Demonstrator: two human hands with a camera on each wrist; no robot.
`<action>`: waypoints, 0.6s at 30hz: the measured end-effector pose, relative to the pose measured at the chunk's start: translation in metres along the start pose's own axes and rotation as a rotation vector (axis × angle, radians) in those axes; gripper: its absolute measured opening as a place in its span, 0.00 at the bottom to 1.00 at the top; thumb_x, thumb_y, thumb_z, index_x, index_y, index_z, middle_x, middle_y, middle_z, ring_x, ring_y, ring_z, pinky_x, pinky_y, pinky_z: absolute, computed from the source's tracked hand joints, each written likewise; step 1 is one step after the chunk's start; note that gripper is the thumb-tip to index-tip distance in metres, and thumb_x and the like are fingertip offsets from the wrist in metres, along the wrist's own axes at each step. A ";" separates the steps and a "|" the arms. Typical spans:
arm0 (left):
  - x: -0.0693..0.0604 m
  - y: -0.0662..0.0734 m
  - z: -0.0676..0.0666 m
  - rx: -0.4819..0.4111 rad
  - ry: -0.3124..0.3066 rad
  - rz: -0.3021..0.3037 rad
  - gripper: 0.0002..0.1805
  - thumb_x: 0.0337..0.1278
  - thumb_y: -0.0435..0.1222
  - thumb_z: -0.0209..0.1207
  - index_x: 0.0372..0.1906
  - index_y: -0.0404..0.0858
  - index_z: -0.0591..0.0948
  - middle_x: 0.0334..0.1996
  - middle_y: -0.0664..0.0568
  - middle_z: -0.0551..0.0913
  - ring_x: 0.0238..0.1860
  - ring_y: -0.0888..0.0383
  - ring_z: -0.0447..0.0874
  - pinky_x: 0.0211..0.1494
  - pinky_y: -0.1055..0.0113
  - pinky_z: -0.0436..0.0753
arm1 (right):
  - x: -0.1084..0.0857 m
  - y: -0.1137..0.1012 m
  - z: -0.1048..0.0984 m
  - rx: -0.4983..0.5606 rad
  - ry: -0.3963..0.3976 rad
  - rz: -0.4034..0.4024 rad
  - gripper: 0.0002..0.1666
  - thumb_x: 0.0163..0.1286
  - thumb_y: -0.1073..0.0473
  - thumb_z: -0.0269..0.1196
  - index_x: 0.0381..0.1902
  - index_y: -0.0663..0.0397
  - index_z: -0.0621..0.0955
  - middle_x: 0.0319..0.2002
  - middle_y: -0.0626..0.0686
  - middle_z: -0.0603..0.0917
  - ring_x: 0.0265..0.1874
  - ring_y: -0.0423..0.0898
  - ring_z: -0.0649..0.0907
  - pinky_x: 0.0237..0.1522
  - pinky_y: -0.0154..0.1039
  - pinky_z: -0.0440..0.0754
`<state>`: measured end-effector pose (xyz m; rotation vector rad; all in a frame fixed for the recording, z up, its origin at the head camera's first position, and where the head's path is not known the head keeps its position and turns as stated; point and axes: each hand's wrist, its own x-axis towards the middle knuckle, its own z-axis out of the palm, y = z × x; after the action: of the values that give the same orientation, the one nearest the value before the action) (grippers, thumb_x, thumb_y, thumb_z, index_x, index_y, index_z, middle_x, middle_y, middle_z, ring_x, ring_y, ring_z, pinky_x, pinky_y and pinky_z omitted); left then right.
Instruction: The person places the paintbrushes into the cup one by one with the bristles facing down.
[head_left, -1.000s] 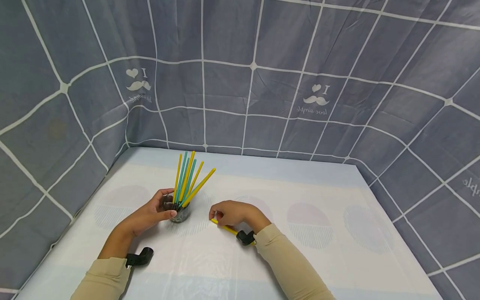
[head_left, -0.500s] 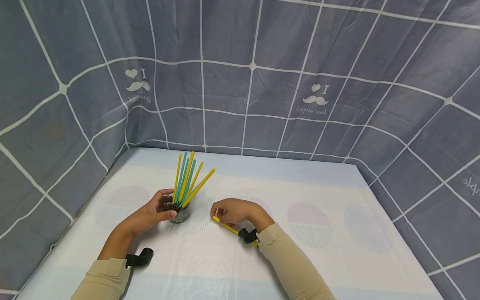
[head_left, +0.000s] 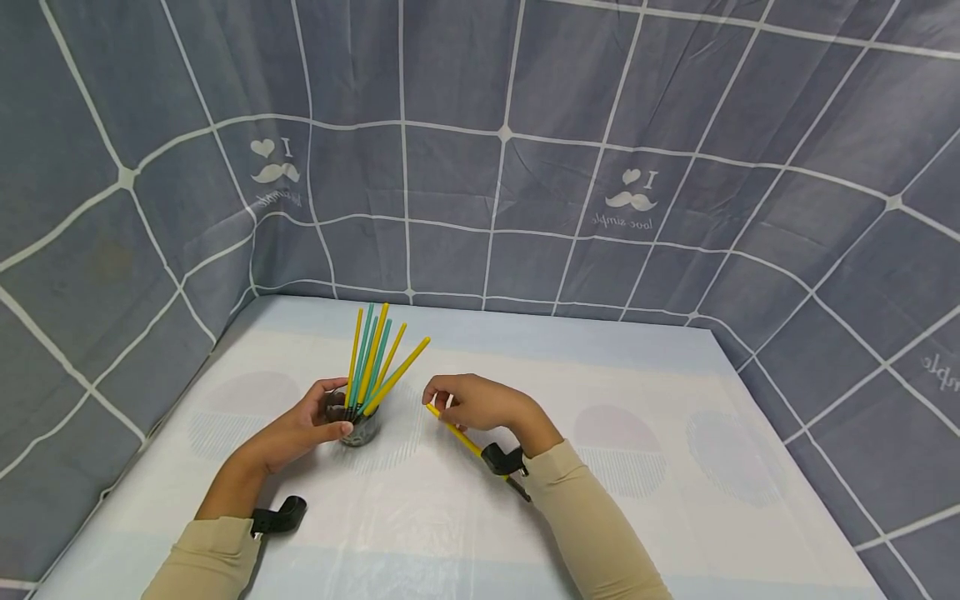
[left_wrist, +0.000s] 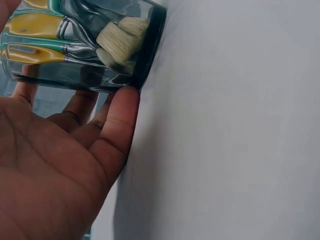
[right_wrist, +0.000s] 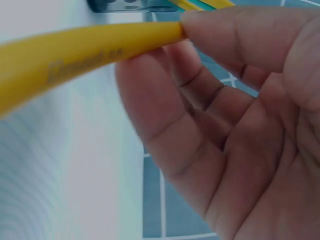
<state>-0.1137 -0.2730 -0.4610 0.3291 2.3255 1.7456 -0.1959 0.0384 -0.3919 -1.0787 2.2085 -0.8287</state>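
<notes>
A clear glass (head_left: 364, 432) stands at the left of the table, with several yellow and green paintbrushes (head_left: 372, 367) in it, handles up. My left hand (head_left: 285, 433) holds this glass from its left side, thumb in front and fingers behind. In the left wrist view, pale bristles (left_wrist: 119, 41) show through the glass near its base. My right hand (head_left: 483, 403) pinches a yellow paintbrush (head_left: 470, 443) near the tip of its handle, right of the glass. That brush slants, its dark bristle end lower and toward the right sleeve. Blurred lettering marks its handle (right_wrist: 90, 52).
The white tabletop (head_left: 420, 533) carries faint printed circles and stripes. Grey checked curtains (head_left: 457, 175) enclose it at the back and both sides. A black wrist camera (head_left: 279, 515) sits on the left wrist, another (head_left: 501, 459) on the right.
My right hand has moved away from me and slightly right with the yellow paintbrush, whose dark end now shows below the wrist. The left hand and glass have stayed still.
</notes>
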 end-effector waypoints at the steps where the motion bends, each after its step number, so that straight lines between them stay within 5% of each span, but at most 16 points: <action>1: 0.000 0.000 0.000 -0.001 0.000 0.001 0.41 0.64 0.34 0.62 0.74 0.35 0.51 0.65 0.27 0.64 0.63 0.37 0.67 0.54 0.72 0.71 | -0.001 -0.001 -0.002 0.013 0.014 -0.005 0.15 0.73 0.69 0.56 0.55 0.56 0.77 0.41 0.51 0.78 0.26 0.46 0.82 0.34 0.39 0.82; 8: 0.000 0.001 0.000 0.018 0.004 -0.004 0.41 0.64 0.35 0.62 0.74 0.35 0.52 0.65 0.28 0.65 0.63 0.37 0.68 0.60 0.58 0.69 | -0.008 -0.008 -0.015 0.109 0.132 -0.075 0.13 0.73 0.69 0.55 0.53 0.52 0.75 0.39 0.52 0.78 0.32 0.50 0.82 0.40 0.45 0.83; 18: 0.000 0.003 0.000 0.014 0.006 -0.011 0.41 0.65 0.36 0.62 0.74 0.35 0.51 0.66 0.27 0.64 0.63 0.37 0.67 0.62 0.54 0.69 | -0.016 -0.015 -0.030 0.195 0.317 -0.199 0.12 0.73 0.68 0.54 0.52 0.54 0.74 0.40 0.53 0.77 0.38 0.47 0.82 0.40 0.42 0.83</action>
<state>-0.1135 -0.2718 -0.4582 0.3137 2.3403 1.7280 -0.2010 0.0526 -0.3579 -1.1469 2.2339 -1.3546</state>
